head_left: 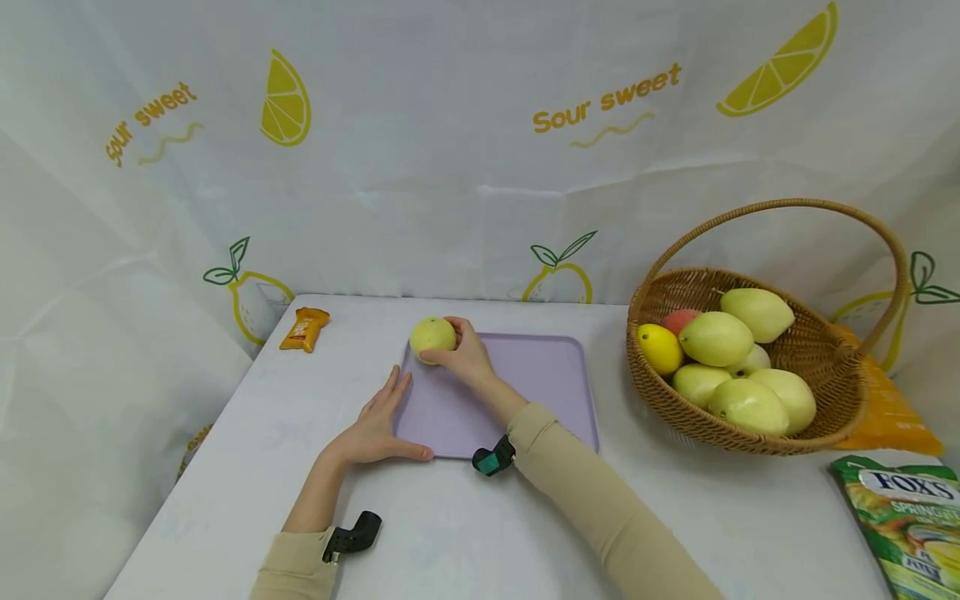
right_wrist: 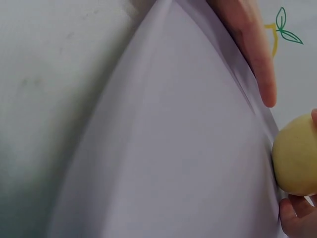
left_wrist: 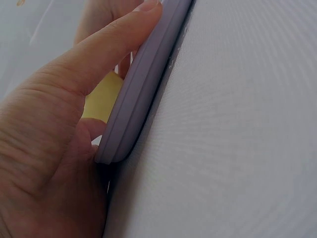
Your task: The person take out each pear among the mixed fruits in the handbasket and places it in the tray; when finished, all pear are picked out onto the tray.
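A round, pale yellow-green fruit (head_left: 432, 340) is at the far left corner of a lilac tray (head_left: 536, 392). My right hand (head_left: 467, 354) holds it from the right, thumb in front and fingers behind; the right wrist view shows the fruit (right_wrist: 297, 156) at its right edge. My left hand (head_left: 375, 425) rests against the tray's near left corner. Its fingers stretch along the left side and its thumb lies on the front rim. In the left wrist view the thumb (left_wrist: 119, 44) touches the tray rim (left_wrist: 136, 96).
A wicker basket (head_left: 645, 400) with a tall handle stands at the right, holding several pale green fruits, a yellow lemon (head_left: 660, 349) and a reddish fruit (head_left: 680, 321). An orange snack packet (head_left: 305, 329) lies far left. A FOX'S bag (head_left: 903, 517) and an orange bag (head_left: 892, 408) are far right.
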### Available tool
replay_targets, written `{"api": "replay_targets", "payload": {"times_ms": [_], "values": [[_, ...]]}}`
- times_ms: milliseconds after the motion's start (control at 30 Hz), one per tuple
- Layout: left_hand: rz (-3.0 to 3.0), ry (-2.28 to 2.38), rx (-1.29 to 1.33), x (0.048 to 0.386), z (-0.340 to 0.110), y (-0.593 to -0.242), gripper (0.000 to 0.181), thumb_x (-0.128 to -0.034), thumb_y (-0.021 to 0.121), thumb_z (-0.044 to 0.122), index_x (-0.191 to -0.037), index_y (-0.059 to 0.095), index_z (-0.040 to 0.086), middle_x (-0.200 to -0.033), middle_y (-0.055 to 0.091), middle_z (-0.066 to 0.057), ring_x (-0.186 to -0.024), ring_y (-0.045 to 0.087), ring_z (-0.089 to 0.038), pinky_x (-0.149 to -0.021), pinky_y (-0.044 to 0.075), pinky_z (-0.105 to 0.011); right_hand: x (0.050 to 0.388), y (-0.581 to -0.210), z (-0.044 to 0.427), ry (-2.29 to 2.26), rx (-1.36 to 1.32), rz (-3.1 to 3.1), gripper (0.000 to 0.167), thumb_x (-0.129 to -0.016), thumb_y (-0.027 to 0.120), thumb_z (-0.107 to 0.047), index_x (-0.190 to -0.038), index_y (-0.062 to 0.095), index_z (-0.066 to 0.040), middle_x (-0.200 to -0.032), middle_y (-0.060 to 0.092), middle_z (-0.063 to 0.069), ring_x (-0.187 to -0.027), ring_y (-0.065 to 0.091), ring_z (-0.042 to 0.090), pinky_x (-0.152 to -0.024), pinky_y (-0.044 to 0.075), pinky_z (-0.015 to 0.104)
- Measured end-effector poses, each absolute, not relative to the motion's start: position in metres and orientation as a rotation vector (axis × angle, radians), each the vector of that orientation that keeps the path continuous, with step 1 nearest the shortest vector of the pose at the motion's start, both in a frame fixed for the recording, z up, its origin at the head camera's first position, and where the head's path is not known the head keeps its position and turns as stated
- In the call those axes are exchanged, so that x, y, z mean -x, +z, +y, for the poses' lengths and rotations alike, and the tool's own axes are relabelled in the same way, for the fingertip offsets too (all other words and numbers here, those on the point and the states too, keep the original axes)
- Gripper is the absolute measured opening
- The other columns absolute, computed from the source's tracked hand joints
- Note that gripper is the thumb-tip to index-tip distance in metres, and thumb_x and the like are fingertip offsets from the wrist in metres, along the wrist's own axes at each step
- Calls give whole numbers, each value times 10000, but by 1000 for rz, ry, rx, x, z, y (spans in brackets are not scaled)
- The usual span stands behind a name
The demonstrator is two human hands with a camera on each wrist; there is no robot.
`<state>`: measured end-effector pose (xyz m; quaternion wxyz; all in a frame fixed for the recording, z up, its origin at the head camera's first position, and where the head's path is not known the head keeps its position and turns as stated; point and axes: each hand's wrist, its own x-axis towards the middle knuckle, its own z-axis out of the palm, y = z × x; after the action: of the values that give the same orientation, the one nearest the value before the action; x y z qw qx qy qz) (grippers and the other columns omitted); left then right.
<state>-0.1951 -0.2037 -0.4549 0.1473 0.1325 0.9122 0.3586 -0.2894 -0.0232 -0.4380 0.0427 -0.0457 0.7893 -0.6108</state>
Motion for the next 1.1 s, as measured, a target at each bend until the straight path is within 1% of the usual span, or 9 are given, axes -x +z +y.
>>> {"api": "replay_targets", "payload": {"times_ms": [133,333,433,567,733,833,900,967,1100], "values": [[2627,1036,-391,195,-204,-455,1261,-676,846,529,-1579,69,116,-1622,-134,-106,-1451,-43,-444,-1099,63,-673,288,-438,-25,-1838,170,2453,762,-773,828,-175,-1415,429,-74,-1382,520,122,-1211,528,282,-992,434,433],[2630,1038,-408,195,-204,-456,1250,-674,846,530,-1577,93,105,-1621,-129,-117,-1447,-33,-458,-1097,62,-675,285,-436,-26,-1816,198,2492,774,-773,825,-168,-1418,414,-47,-1394,511,147,-1232,513,299,-1018,412,443],[2628,1039,-406,195,-203,-456,1245,-675,845,533,-1577,98,112,-1622,-132,-109,-1448,-37,-453,-1099,62,-673,285,-436,-25,-1826,188,2482,785,-774,824,-166,-1428,406,-43,-1396,507,152,-1225,520,302,-1009,421,439],[2630,1040,-403,196,-204,-457,1238,-677,844,533,-1577,105,113,-1621,-135,-108,-1446,-40,-459,-1097,59,-676,284,-439,-24,-1855,123,2423,793,-789,816,-191,-1449,394,-62,-1418,488,138,-1216,536,291,-986,441,426],[2637,1030,-402,196,-204,-457,1229,-678,845,528,-1574,120,102,-1621,-132,-114,-1446,-37,-459,-1093,61,-681,279,-440,-17,-1940,-1,2316,775,-800,810,-204,-1455,408,-107,-1444,469,106,-1251,515,269,-999,438,418],[2639,1025,-397,195,-204,-456,1225,-679,845,527,-1575,125,106,-1621,-135,-110,-1447,-39,-455,-1092,58,-682,273,-441,-10,-2011,-51,2273,716,-810,798,-194,-1431,450,-124,-1415,493,82,-1240,513,258,-979,452,400],[2637,1028,-394,195,-204,-457,1222,-679,844,528,-1575,127,112,-1621,-138,-105,-1449,-46,-451,-1089,57,-688,270,-442,-4,-2075,-63,2229,644,-825,780,-174,-1397,491,-116,-1381,521,71,-1206,530,244,-936,474,367],[2638,1021,-395,195,-204,-457,1217,-680,842,533,-1576,131,118,-1622,-139,-103,-1450,-49,-446,-1087,60,-690,266,-443,1,-2150,-62,2167,545,-847,751,-139,-1347,540,-84,-1339,551,84,-1152,558,222,-875,494,321],[2644,1012,-393,195,-204,-457,1192,-679,842,532,-1572,169,121,-1623,-135,-102,-1451,-47,-445,-1085,65,-693,255,-443,13,-2272,-49,2043,370,-878,665,-44,-1242,611,2,-1241,620,149,-976,605,141,-744,496,243]]}}
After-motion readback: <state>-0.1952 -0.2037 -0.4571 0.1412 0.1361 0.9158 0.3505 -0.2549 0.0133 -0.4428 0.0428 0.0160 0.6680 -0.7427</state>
